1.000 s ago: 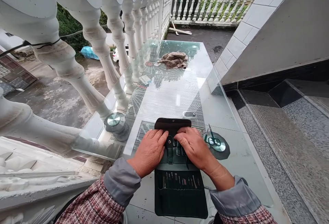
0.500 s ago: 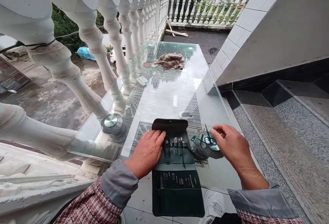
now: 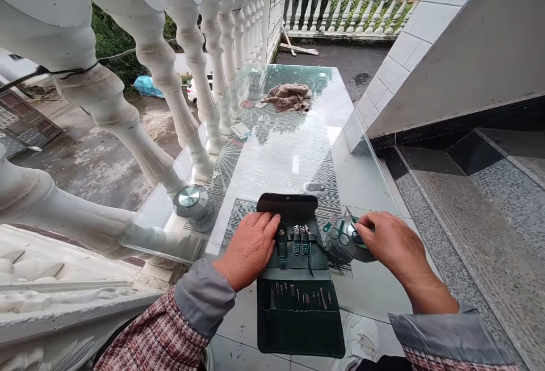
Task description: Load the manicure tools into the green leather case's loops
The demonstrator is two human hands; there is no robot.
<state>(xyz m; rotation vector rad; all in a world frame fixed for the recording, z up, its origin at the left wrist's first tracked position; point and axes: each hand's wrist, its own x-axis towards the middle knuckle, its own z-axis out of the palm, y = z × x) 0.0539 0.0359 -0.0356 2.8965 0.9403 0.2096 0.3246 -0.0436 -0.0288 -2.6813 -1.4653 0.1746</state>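
Note:
An unfolded dark green manicure case point(image 3: 301, 328) lies at the near end of the glass table, its lower flap over the edge. Nail clippers point(image 3: 297, 241) sit under its straps, and several small metal tools point(image 3: 306, 296) fill the lower slots. My left hand point(image 3: 251, 246) rests on the case's left edge, fingers stretched out flat. To the right, my right hand point(image 3: 389, 240) pinches a small pair of scissors point(image 3: 349, 216), its handles partly hidden by the fingers. Beside it on the glass are another green-handled pair of scissors point(image 3: 340, 233) and a small green-handled tool point(image 3: 327, 226).
The glass table point(image 3: 361, 183) carries a white remote-like object point(image 3: 314, 188), a crumpled brown cloth point(image 3: 289, 98) and a small card box point(image 3: 240, 130). A white balustrade point(image 3: 170, 81) borders the left; stone steps point(image 3: 451, 200) rise at the right.
My right hand has moved in onto the scissors and closed on their handles. My left hand stays on the case. The whole view has shifted slightly.

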